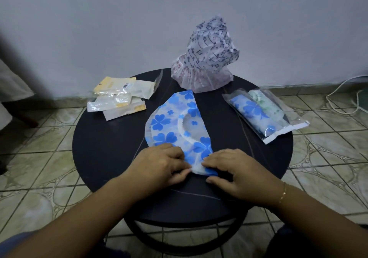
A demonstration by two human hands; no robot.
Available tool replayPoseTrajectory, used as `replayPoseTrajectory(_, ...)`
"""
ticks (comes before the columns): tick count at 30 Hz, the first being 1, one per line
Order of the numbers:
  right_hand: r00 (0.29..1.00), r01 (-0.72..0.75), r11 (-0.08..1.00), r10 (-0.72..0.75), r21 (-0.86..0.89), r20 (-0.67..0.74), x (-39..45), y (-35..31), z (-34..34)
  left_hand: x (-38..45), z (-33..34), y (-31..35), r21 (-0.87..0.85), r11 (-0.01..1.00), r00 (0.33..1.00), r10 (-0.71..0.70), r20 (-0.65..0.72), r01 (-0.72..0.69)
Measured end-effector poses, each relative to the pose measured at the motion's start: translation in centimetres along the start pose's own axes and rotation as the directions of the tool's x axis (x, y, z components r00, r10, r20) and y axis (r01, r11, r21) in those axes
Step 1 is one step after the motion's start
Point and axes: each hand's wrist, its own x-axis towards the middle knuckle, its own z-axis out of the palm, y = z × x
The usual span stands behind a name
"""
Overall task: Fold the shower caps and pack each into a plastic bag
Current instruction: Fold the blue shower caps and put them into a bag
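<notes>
Round black counter [103, 154]. Blue-flowered shower cap [175, 126] lies flattened at centre, its near end just short of the counter's near rim. Left hand [159, 164] and right hand [237, 170] both rest on that near end, fingers [184, 173] pinched together on the cap's edge. Bare counter surface lies open at left and right of the hands.

Count: one flat cap; one patterned cap [207, 56] standing upright at the far rim; two packed bags [264, 114] overlapping at right, overhanging the rim; a stack of empty bags [119, 98] at far left, number indistinct.
</notes>
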Motion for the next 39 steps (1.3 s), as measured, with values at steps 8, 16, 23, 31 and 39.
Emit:
replayPoseTrajectory(8, 0.983, -0.140, 0.983, 0.153, 0.119, -0.105, 1.2, -0.8, -0.1, 0.4, 0.0, 0.5, -0.142, 0.961, 0.971, -0.234, 0.045, 0.238)
replayPoseTrajectory(16, 0.947, -0.310, 0.908, 0.321, 0.282, 0.005, 1.7, -0.5, -0.4, 1.4, 0.0, 0.6, -0.195, 0.884, 0.903, -0.400, 0.157, 0.425)
replayPoseTrajectory(23, 0.840, -0.419, 0.743, 0.535, 0.522, -0.088, 2.7, -0.6, 0.6, 2.7, 0.0, -0.1, -0.353, 0.678, 0.762, -0.534, 0.367, 0.645)
replayPoseTrajectory(31, 0.814, -0.493, 0.740, 0.578, 0.457, -0.059, 3.7, -0.2, 0.5, 3.3, 0.1, 0.4, -0.221, 0.728, 0.755, -0.582, 0.302, 0.649)
replayPoseTrajectory(39, 0.908, -0.395, 0.917, 0.398, 0.050, -0.128, 3.1, -0.1, 0.5, 2.9, 0.3, 0.3, -0.103, 0.925, 0.929, -0.355, 0.105, 0.366)
